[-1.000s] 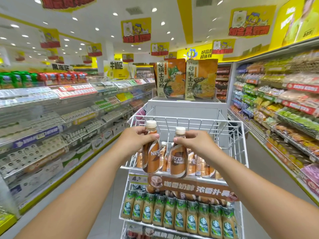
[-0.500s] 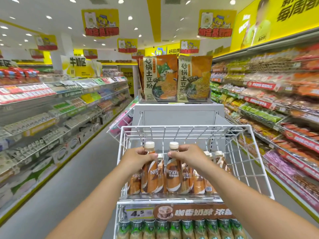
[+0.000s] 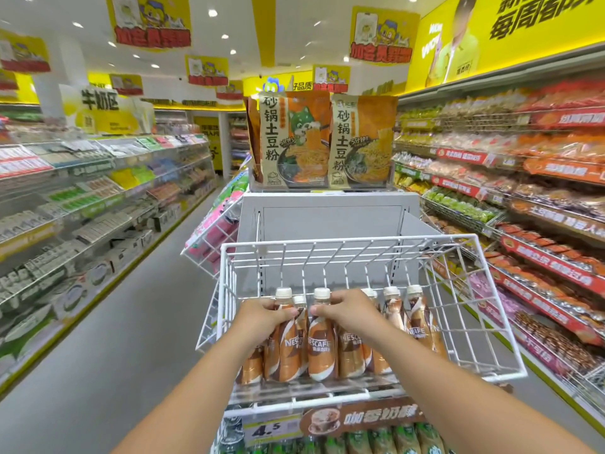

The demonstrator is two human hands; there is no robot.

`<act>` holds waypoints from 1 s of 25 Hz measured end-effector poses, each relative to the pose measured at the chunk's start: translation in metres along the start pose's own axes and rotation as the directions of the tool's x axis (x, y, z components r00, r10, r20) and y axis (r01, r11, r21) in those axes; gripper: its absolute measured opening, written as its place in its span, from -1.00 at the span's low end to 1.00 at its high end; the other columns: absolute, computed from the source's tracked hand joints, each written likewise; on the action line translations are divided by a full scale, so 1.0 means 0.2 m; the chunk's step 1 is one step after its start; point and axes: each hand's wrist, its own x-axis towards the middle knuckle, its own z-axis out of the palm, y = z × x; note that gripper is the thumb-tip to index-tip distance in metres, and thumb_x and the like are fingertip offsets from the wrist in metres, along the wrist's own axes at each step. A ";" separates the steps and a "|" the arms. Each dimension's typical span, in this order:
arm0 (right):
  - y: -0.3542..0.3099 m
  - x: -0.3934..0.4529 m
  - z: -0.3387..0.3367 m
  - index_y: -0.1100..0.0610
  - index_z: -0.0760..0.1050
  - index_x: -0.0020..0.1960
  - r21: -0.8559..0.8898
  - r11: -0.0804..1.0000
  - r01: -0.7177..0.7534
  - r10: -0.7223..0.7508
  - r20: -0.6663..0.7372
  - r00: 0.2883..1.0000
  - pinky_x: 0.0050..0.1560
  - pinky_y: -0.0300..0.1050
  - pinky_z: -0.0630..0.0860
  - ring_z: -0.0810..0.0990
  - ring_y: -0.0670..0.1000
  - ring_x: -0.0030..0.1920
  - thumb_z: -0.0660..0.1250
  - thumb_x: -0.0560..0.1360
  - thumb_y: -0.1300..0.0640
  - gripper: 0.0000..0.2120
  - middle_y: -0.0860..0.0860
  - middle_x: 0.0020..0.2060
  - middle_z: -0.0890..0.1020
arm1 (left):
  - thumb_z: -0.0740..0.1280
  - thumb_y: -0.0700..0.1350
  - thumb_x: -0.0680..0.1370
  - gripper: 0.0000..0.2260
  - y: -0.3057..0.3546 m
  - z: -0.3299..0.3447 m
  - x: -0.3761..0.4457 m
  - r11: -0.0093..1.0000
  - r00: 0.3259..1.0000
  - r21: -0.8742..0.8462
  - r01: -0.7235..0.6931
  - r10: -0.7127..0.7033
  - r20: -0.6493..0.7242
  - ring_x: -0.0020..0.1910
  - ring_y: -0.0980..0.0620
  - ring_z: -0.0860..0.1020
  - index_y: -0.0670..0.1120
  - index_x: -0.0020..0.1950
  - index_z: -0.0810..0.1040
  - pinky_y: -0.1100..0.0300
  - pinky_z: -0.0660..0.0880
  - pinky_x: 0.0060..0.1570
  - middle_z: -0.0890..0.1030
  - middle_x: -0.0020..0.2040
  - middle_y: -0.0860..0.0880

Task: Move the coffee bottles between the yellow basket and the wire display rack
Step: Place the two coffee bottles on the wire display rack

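- Nearest to me, at the bottom edge, a row of green-labelled bottles (image 3: pixel 357 442) stands on the tier below, under a brown banner (image 3: pixel 363 419) and a price tag reading 4.5 (image 3: pixel 271 430).
- My two bare forearms reach forward over that banner into the top basket of the white wire display rack (image 3: pixel 484 322).
- My left hand (image 3: pixel 262 317) is curled round the neck and shoulder of one Nescafé coffee bottle (image 3: pixel 283 348), thumb towards the front; the bottle is upright with its base down among the front row.
- My right hand (image 3: pixel 350 311) grasps the neck of a second Nescafé bottle (image 3: pixel 322 348) just beside the first, fingers wrapped over the shoulder below the cream cap (image 3: pixel 321 293).
- The two held bottles touch or nearly touch each other, both upright inside the rack basket.
- More Nescafé bottles (image 3: pixel 422 319) of the same brown-and-cream kind stand around them, some behind my right hand and some off to the right along the front of the basket.
- The back half of the basket shows bare wire.
- Behind the rack rises a grey end panel (image 3: pixel 327 221), and on top of it sit two orange noodle packets (image 3: pixel 324 139) printed with large Chinese characters.
- Left of the rack a tilted wire bin holds pink packs (image 3: pixel 212 231).
- Along the aisle, stocked shelves (image 3: pixel 82 191) run on the left and snack shelves (image 3: pixel 523 178) on the right.
- Furthest off, yellow hanging signs (image 3: pixel 150 21) fill the ceiling.
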 end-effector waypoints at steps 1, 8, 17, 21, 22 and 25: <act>-0.01 0.01 0.00 0.17 0.54 0.40 -0.026 1.000 -0.013 0.013 -0.009 1.000 0.26 -0.05 0.51 0.61 0.08 0.28 0.59 0.32 -0.28 -0.19 0.03 0.33 0.62 | 0.58 0.04 0.43 -0.71 -0.01 0.01 0.02 1.000 1.000 -0.003 0.003 -0.003 0.004 -0.22 0.16 0.55 0.04 0.00 0.54 0.04 0.61 -0.01 0.56 -0.22 0.17; -0.06 0.06 0.05 0.26 0.57 0.34 -0.186 0.976 -0.111 0.104 -0.048 0.993 0.13 -0.08 0.53 0.63 0.12 0.24 0.57 0.41 -0.17 -0.33 0.11 0.26 0.66 | 0.59 0.08 0.42 -0.51 -0.11 0.09 0.14 0.999 0.999 0.038 0.015 -0.013 -0.049 0.04 -0.02 0.61 -0.13 0.24 0.62 0.13 0.47 0.04 0.64 0.22 -0.08; -0.06 0.10 0.19 0.13 0.39 -0.23 -0.406 0.901 -0.150 0.121 -0.097 0.988 -0.49 -0.21 0.32 0.40 -0.06 -0.43 0.38 0.60 0.03 -0.69 -0.02 -0.37 0.44 | 0.57 0.17 0.40 -0.24 -0.11 0.15 0.11 0.987 0.988 0.146 -0.067 0.087 -0.129 0.23 -0.07 0.61 -0.12 0.50 0.44 0.02 0.53 0.24 0.55 0.42 -0.08; -0.07 0.02 0.09 0.21 0.53 0.25 -0.350 0.934 -0.073 0.058 -0.055 0.997 -0.32 -0.16 0.45 0.54 0.02 -0.28 0.29 0.63 0.06 -0.71 0.08 -0.11 0.65 | 0.43 0.17 0.54 -0.38 -0.10 0.15 0.07 0.922 0.972 0.361 -0.138 0.196 -0.130 0.28 -0.11 0.57 -0.10 0.50 0.43 0.03 0.53 0.20 0.58 0.35 -0.10; -0.06 0.00 0.07 0.20 0.53 0.29 -0.376 0.927 -0.022 0.000 -0.058 0.998 -0.28 -0.15 0.47 0.57 0.05 -0.23 0.26 0.63 0.06 -0.69 0.11 -0.03 0.67 | 0.39 0.16 0.57 -0.44 -0.09 0.15 0.05 0.869 0.961 0.467 -0.165 0.249 -0.123 0.23 -0.10 0.58 -0.10 0.47 0.45 0.07 0.53 0.13 0.60 0.31 -0.10; 0.03 -0.08 0.03 0.13 0.56 0.20 -0.576 0.799 0.173 -0.245 -0.048 0.968 -0.04 -0.04 0.58 0.63 0.10 -0.01 0.19 0.64 0.01 -0.72 0.07 0.06 0.62 | 0.30 0.18 0.61 -0.49 -0.10 0.15 -0.02 0.663 0.915 0.712 -0.231 0.396 -0.072 0.28 -0.09 0.52 -0.06 0.48 0.41 0.06 0.50 0.16 0.56 0.31 -0.09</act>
